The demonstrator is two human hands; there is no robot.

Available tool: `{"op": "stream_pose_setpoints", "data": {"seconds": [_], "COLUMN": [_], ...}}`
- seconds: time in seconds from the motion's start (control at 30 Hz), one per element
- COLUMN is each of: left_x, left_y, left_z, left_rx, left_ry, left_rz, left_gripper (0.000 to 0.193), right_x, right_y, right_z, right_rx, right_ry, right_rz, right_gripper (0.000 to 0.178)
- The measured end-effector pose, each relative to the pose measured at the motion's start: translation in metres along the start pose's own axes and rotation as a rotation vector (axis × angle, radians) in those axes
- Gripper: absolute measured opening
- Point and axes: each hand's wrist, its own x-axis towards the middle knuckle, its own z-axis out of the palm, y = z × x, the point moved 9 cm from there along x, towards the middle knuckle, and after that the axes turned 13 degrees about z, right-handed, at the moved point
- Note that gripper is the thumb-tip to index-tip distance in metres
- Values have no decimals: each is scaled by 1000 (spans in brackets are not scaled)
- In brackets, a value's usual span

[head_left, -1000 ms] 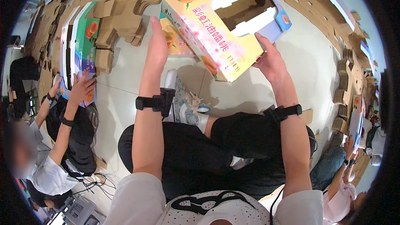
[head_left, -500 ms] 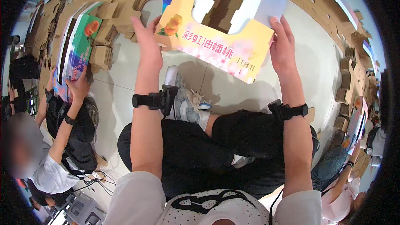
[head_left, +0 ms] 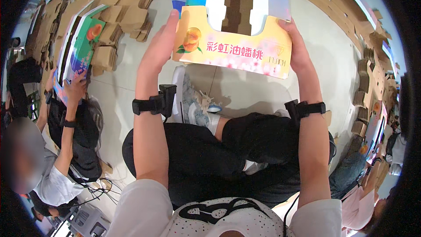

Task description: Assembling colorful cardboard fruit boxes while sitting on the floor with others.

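A printed cardboard fruit box [head_left: 232, 55] is held up in front of me between both hands. Its near end panel is yellow with pictured peaches and pink blossom, cut away in a deep notch. Beyond it, white flaps leave a gap that shows brown board, and blue printed sides run to the upper edge of view. My left hand [head_left: 161, 44] presses along the box's left side, its fingers partly hidden. At the right corner my right hand [head_left: 298, 46] grips the panel's edge, thumb towards me and the other fingers mostly out of sight.
Stacks of flat brown cardboard [head_left: 127, 13] lie at the far left, and more cardboard [head_left: 364, 83] lines the right. A co-worker at left holds a green and blue box [head_left: 83, 44]; another person at right has a similar box [head_left: 376, 127]. Cables [head_left: 103, 188] trail at lower left.
The box has turned from a slant to nearly level, its right end rising. My left hand has closed in along its side. At left, the co-worker's hand has shifted slightly on their box.
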Motion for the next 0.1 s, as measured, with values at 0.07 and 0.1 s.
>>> {"op": "stream_pose_setpoints", "data": {"seconds": [0.07, 0.1], "left_x": [8, 12], "left_y": [3, 1], "left_z": [4, 14], "left_rx": [-50, -52], "left_ry": [112, 31], "left_rz": [180, 187], "left_gripper": [89, 93], "right_x": [1, 1], "right_y": [0, 3], "right_z": [-2, -3], "right_rx": [-40, -31], "right_ry": [-6, -11], "right_rz": [8, 31], "right_gripper": [78, 80]}}
